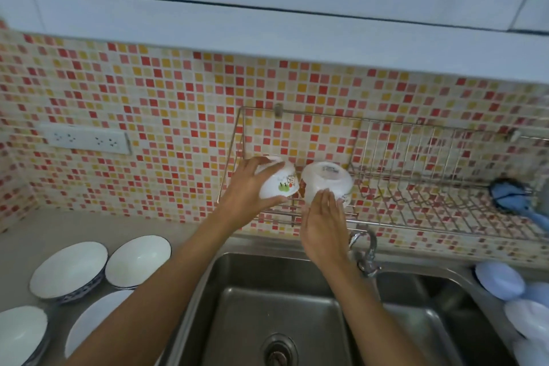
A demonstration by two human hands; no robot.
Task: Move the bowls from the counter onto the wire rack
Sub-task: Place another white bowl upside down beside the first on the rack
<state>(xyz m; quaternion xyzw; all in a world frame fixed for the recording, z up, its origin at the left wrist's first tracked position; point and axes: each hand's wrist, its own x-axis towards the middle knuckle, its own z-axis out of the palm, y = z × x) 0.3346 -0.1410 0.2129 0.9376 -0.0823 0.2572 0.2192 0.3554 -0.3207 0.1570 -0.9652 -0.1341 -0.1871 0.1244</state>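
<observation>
Clearly both hands are working at the wire rack in mid-frame: the left hand is clamping its fingers on a small bowl, tilted mouth-down to drain, while the right hand, fingers loosely together, is steadying an upturned bowl on the wires. Four bowls are waiting on the tabletop, lower left.

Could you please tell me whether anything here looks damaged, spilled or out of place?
Nothing stands out. Two small white patterned bowls sit upside down on the wall-mounted wire rack, and four white blue-rimmed bowls wait upright on the grey counter.
</observation>
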